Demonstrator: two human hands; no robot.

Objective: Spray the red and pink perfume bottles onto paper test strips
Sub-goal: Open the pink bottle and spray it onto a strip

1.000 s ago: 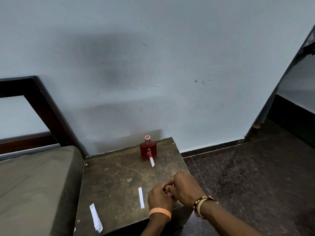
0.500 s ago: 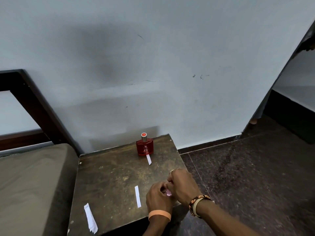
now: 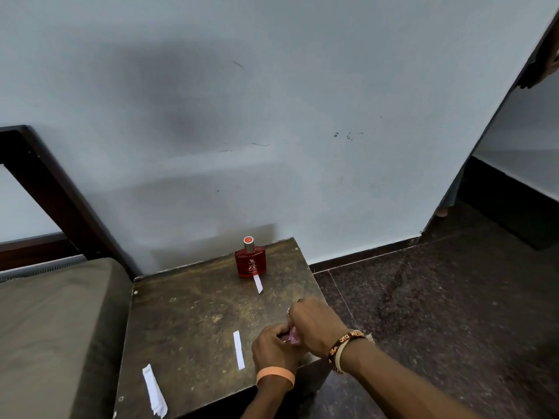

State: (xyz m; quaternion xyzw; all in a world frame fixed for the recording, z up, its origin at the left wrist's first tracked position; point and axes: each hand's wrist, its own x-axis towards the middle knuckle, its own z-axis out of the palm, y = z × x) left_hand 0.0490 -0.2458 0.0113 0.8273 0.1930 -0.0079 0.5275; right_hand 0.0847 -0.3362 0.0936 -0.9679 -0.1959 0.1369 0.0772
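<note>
Where the worn brown table (image 3: 187, 313) meets the wall (image 3: 272, 116), the red bottle (image 3: 250, 263) is seen standing upright near the far edge, squat and square-shouldered, with a silver collar, a red-topped cap and pale lettering on its front. A short strip (image 3: 258, 284) of white paper is laid just before it, one end touching or nearly touching its base. The pink bottle (image 3: 292, 338) is found at the near right corner of the table, almost wholly covered by the two hands, so that only a small pink patch is shown between them and its shape cannot be told. A long strip (image 3: 238, 349) is laid flat just left of the hands, and a pile of strips (image 3: 154, 390) is set near the front left corner, well apart from both bottles. A grey-brown mattress (image 3: 54, 328) in a dark wooden frame (image 3: 45, 189) is pressed against the table's left side; dark speckled floor (image 3: 438, 313) is spread to the right. The left hand (image 3: 273, 346), with an orange band (image 3: 275, 375) at the wrist, is curled round the pink bottle from the left, knuckles up. The right hand (image 3: 316, 323), wearing a beaded bracelet (image 3: 344, 346), is bent over it from the right, its fingers closed on the top of the pink bottle.
</note>
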